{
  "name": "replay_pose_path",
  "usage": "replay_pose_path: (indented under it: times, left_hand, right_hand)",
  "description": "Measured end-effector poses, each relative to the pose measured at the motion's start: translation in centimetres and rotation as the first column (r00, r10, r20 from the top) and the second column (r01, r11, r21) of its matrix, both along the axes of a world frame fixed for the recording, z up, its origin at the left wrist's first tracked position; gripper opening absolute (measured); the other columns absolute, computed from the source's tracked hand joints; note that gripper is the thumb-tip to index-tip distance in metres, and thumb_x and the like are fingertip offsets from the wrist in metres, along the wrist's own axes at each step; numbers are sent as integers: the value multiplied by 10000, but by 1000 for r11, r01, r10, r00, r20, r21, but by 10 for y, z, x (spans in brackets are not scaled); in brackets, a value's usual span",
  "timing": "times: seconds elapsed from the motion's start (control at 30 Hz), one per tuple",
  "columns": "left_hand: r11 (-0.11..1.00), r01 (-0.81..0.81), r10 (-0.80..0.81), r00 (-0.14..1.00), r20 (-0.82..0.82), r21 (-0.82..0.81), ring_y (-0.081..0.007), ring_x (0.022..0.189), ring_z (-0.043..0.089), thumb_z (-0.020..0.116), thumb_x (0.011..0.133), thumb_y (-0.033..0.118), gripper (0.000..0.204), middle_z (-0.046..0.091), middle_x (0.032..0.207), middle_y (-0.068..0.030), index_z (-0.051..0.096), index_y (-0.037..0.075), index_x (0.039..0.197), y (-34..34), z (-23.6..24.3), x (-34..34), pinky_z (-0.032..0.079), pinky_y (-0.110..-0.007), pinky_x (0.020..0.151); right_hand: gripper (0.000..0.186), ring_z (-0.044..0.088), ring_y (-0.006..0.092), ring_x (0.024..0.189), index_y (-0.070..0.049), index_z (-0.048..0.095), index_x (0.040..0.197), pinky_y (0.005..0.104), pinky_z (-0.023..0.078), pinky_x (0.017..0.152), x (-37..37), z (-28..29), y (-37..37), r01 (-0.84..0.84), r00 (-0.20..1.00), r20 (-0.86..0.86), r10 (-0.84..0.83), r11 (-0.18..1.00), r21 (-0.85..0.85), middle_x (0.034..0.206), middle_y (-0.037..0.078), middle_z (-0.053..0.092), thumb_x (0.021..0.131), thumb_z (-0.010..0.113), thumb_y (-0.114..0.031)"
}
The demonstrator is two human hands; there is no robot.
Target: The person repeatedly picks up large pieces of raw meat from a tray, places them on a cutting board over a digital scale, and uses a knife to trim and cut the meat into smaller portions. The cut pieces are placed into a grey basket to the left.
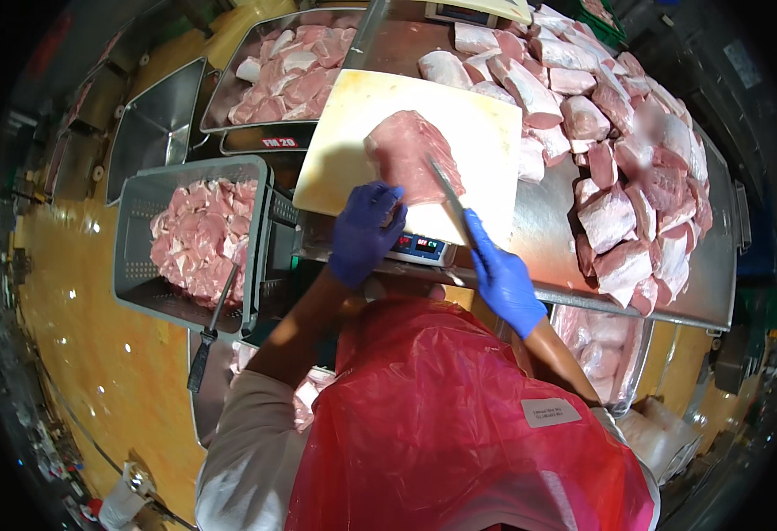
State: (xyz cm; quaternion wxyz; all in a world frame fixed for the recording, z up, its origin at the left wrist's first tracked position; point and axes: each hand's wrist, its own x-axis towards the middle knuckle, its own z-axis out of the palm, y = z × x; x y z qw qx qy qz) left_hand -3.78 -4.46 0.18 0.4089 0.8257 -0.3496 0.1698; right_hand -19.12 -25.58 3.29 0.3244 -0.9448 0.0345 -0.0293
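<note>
A slab of pale pink raw meat [412, 157] lies flat on a white cutting board [335, 146]. My right hand [505, 281], in a blue glove, is closed round the handle of a knife [448, 190]. Its blade points away from me, with the tip over the right part of the slab. My left hand [368, 232], also blue-gloved, is at the slab's near left edge. Its fingers are curled in, and what they hold, if anything, is hidden. A scale with a lit display [417, 246] shows at the board's near edge.
Large raw meat pieces [618, 221] are heaped on the steel table [543, 257] to the right. At left stand a grey perforated crate [263, 212] of cut meat, with a black-handled sharpening steel [201, 358] across its near corner, a steel tub [216, 111] of meat and another steel tub [145, 142].
</note>
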Motion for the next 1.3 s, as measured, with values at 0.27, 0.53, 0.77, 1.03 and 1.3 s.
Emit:
replay_pose_path:
  times: [0.27,0.53,0.77,1.03,1.3]
  left_hand:
    - [972,-149,147,989,-25,-181,-327,897,650,751,804,79,228,636,1001,-136,648,74,1008,-4,-23,-11,554,-429,762]
    - [941,-252,239,967,-83,-226,-296,825,665,743,786,51,230,653,933,-93,661,97,996,24,-44,-6,554,-411,717]
    - [938,-295,248,938,-242,-184,-301,972,656,768,762,99,262,656,1064,-102,684,47,1004,34,-11,-18,541,-394,833]
    - [988,-153,154,987,-38,31,-344,955,617,734,785,105,257,613,1044,-129,672,44,1027,29,-31,-13,516,-444,836]
    - [987,-136,127,986,108,84,-330,879,629,760,776,137,288,614,988,-111,631,73,1025,42,-38,5,545,-441,741]
  right_hand:
    - [843,682,363,751,-305,221,1620,478,536,662,88,25,56,-178,984,-69,166,952,-249,881,159,679,892,552,-38]
    - [876,679,367,643,-362,190,1619,466,555,599,26,46,-12,-425,874,-438,212,771,-474,767,180,664,892,558,-40]
    - [891,663,326,577,-376,199,1616,447,522,515,22,88,-59,-496,858,-436,271,658,-567,703,168,642,883,589,-53]
    - [910,683,400,734,-364,228,1609,482,543,662,79,65,40,-367,921,-266,285,864,-345,911,216,683,846,618,-56]
    - [797,692,371,714,-388,231,1604,464,560,618,53,56,7,-419,884,-412,219,764,-491,917,186,690,935,529,-73]
